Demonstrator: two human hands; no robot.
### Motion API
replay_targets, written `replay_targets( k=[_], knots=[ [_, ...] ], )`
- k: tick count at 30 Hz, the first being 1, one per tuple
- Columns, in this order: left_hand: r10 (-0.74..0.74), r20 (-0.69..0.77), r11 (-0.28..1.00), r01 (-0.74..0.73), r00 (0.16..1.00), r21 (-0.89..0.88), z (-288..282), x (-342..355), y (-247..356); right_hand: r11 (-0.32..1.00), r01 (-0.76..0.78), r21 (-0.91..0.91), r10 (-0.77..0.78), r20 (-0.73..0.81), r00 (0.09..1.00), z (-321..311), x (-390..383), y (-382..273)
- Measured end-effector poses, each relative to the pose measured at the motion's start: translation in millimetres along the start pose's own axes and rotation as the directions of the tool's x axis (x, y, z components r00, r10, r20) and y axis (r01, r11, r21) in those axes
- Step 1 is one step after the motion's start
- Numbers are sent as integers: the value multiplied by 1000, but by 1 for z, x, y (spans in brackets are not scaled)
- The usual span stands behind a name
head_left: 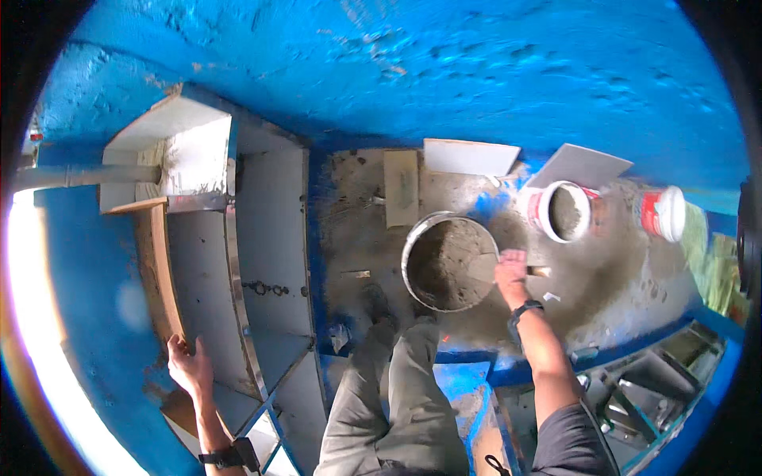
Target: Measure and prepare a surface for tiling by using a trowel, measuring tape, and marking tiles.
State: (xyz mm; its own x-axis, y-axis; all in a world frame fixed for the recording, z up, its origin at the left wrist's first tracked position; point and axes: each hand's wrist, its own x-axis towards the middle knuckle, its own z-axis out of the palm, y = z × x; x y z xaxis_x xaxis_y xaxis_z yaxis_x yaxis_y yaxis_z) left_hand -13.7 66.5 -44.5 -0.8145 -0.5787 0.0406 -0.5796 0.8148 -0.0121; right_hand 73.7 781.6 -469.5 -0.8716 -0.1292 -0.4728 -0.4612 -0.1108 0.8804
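My left hand grips the lower end of a narrow wooden board at the side of the white cabinet. My right hand is closed on a trowel, whose handle sticks out beside my fingers. The trowel's flat grey blade lies over the right part of a round bucket holding grey, mortar-like mix.
Blue walls surround the mortar-stained floor. Two smaller buckets stand at right. Pale panels lie near the far wall. My legs are below the bucket, and an open metal-framed unit is at lower right.
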Motion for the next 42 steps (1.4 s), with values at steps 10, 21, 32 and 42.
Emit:
replay_targets(
  k=[10,21,32,42],
  knots=[
    [-7,-89,998,13,996,64,-26,5,-13,21,-274,961,-472,252,845,-63,-51,78],
    [-95,-5,994,94,995,-58,-54,12,-6,-506,-394,767,-410,189,892,-94,-122,239],
    [-7,-139,992,-11,990,-128,-55,6,-49,-529,487,695,190,-462,866,-383,-71,718],
    [-118,-115,981,97,986,-170,-64,3,-53,148,881,450,190,-887,422,-744,110,819]
  ],
)
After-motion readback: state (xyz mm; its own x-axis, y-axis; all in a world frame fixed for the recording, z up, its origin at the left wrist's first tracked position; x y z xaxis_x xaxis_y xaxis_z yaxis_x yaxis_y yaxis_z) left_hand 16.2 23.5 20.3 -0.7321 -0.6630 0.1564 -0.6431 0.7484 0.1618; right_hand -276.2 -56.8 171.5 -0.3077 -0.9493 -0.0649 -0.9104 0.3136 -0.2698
